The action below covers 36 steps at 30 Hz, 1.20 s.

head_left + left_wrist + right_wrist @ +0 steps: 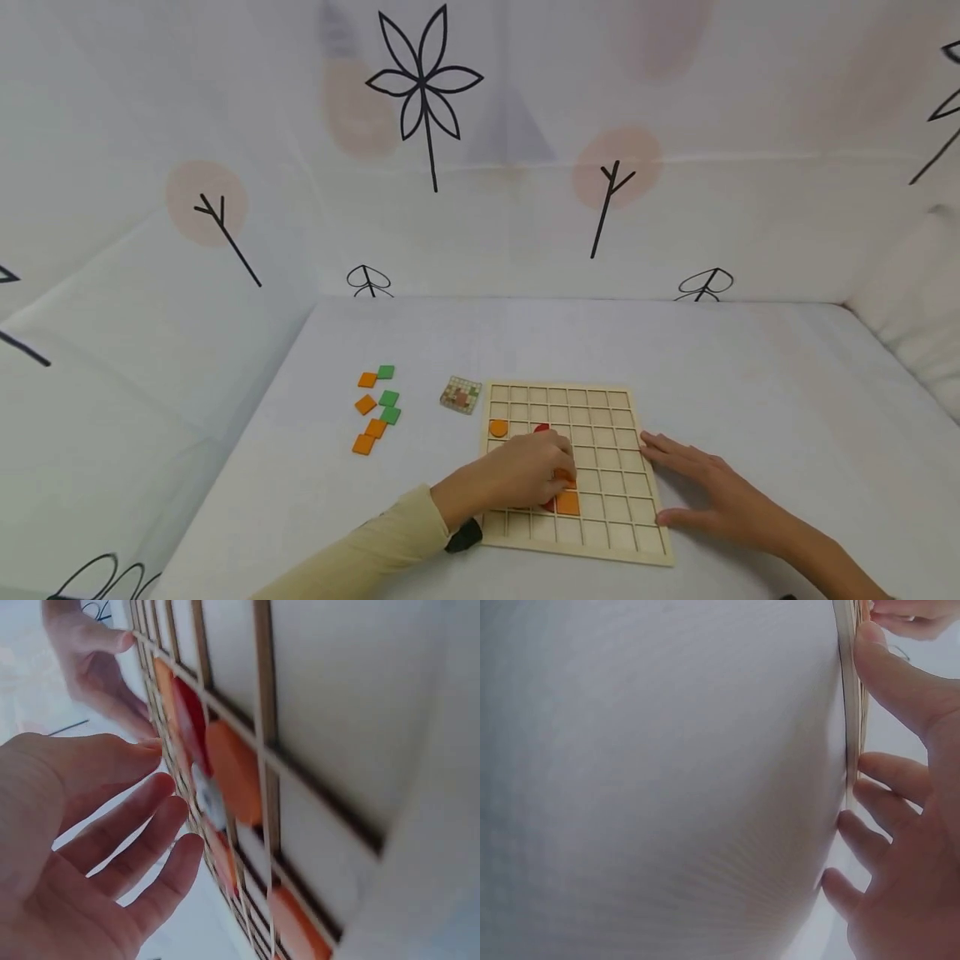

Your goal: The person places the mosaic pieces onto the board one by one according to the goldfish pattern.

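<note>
A pale wooden grid board lies on the table, with small coloured pieces in its cells. My left hand is over the middle of it, fingertips bent down close to an orange piece. An orange square tile shows just below the thumb, and red pieces are partly covered by the hand. In the left wrist view, the fingers of the left hand are loosely spread beside orange, red and whitish pieces. My right hand rests at the board's right edge, its fingers extended and spread.
An orange disc sits in a cell on the board's left side. Loose orange and green square tiles lie to the left. A small patterned card is beside the board's far left corner. Printed cloth walls surround the table.
</note>
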Each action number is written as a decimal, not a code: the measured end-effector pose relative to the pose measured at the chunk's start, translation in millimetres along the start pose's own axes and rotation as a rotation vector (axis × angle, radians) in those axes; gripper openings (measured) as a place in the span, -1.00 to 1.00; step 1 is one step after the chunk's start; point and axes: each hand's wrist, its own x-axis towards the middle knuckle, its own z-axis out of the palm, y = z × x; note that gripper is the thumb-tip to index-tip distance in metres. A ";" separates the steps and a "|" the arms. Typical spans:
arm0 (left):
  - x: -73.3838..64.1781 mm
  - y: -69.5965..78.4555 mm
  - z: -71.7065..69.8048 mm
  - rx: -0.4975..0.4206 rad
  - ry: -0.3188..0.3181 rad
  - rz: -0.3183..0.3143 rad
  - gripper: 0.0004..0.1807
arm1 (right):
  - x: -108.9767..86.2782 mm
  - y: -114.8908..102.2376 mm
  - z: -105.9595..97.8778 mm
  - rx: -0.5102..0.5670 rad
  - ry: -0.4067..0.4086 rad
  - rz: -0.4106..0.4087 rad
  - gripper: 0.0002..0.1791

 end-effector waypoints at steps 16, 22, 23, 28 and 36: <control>-91.4 -41.6 -34.8 -0.174 0.158 -0.350 -0.85 | 1.3 1.9 2.8 -0.007 -0.016 0.016 -0.17; -135.6 -63.6 -40.8 -0.188 0.275 -0.490 -0.84 | 1.2 0.5 1.7 -0.038 -0.020 0.042 -0.16; -142.4 -67.3 -41.5 -0.178 0.294 -0.509 -0.83 | 1.3 0.5 1.9 -0.037 -0.021 0.048 -0.16; -170.9 -81.8 -44.1 -0.125 0.351 -0.610 -0.82 | 1.4 0.6 2.3 -0.025 -0.020 0.055 -0.17; -193.6 -89.7 -37.8 -0.115 0.305 -0.822 -0.67 | 2.1 -0.1 1.2 -0.035 -0.013 0.012 -0.17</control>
